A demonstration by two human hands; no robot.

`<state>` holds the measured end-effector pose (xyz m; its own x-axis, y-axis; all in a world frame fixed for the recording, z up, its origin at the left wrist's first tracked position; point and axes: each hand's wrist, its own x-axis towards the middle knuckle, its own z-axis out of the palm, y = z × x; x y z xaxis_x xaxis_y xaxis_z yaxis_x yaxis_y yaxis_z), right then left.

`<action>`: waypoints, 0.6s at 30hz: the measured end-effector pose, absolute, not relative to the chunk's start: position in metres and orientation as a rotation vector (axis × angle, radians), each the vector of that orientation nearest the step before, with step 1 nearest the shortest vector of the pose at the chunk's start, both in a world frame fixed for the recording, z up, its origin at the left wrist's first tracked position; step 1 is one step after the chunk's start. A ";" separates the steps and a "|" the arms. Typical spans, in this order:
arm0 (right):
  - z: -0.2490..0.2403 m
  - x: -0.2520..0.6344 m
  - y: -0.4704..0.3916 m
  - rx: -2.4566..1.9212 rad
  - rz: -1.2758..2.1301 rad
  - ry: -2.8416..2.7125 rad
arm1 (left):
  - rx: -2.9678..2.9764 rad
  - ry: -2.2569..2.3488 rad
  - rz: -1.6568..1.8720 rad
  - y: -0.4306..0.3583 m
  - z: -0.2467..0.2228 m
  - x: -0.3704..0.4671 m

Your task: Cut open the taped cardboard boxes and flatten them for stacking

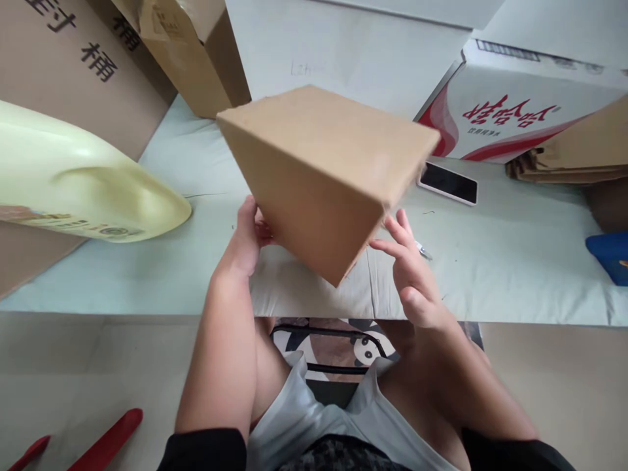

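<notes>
A plain brown cardboard box (314, 170) is held tilted above the covered table, one corner pointing down toward me. My left hand (244, 239) is closed on its left lower edge, with part of the fingers hidden behind the cardboard. At the right edge of the box, my right hand (412, 271) has its fingers spread, the fingertips at or very near the cardboard; it does not grip. Just behind that hand a small pen-like object (422, 250) shows its tip, the rest hidden.
A phone (449, 183) lies to the right, before a white-and-red carton (530, 111). A pale yellow plastic bottle (88, 176) juts in from the left. Behind stand a white box (343, 49) and a brown carton (196, 59). A blue item (608, 258) sits far right.
</notes>
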<state>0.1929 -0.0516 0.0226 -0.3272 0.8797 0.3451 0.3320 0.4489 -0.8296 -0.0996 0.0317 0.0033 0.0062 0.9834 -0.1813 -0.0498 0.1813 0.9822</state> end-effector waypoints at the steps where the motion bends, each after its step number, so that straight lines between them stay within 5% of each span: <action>1: 0.023 0.193 -0.051 -0.984 0.822 -1.892 | 1.035 1.205 0.980 0.029 0.007 -0.098; 11: 0.045 0.198 -0.057 -1.020 0.716 -1.764 | 1.104 1.138 0.105 0.014 0.038 -0.090; 18: 0.043 0.190 -0.052 -1.030 0.728 -1.864 | 1.271 1.449 0.284 0.028 0.022 -0.083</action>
